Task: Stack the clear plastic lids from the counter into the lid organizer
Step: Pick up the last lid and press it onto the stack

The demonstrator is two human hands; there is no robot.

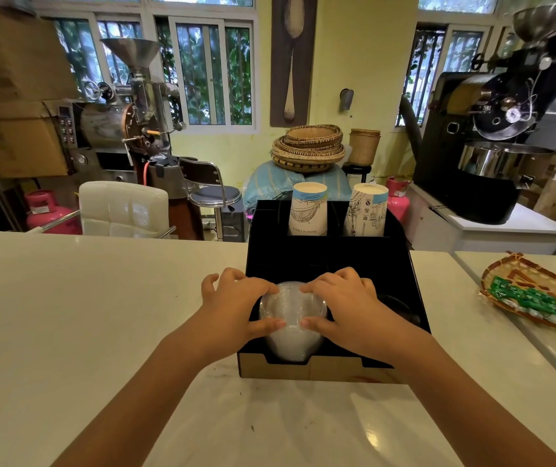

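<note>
A stack of clear plastic lids (290, 332) sits in the front left slot of the black lid organizer (330, 261) on the white counter. My left hand (236, 306) grips the stack's left side, thumb on the near edge and fingers over the top. My right hand (344, 306) holds the right side the same way. The lower lids show through the cut-out in the organizer's cardboard front (317, 369). The slot to the right is dark and partly hidden by my right hand.
Two stacks of upside-down paper cups (307, 210) (366, 212) stand in the organizer's back slots. A woven tray with green packets (536, 298) lies at the counter's right. Beyond the counter are a white chair (123, 207), a stool and coffee roasters.
</note>
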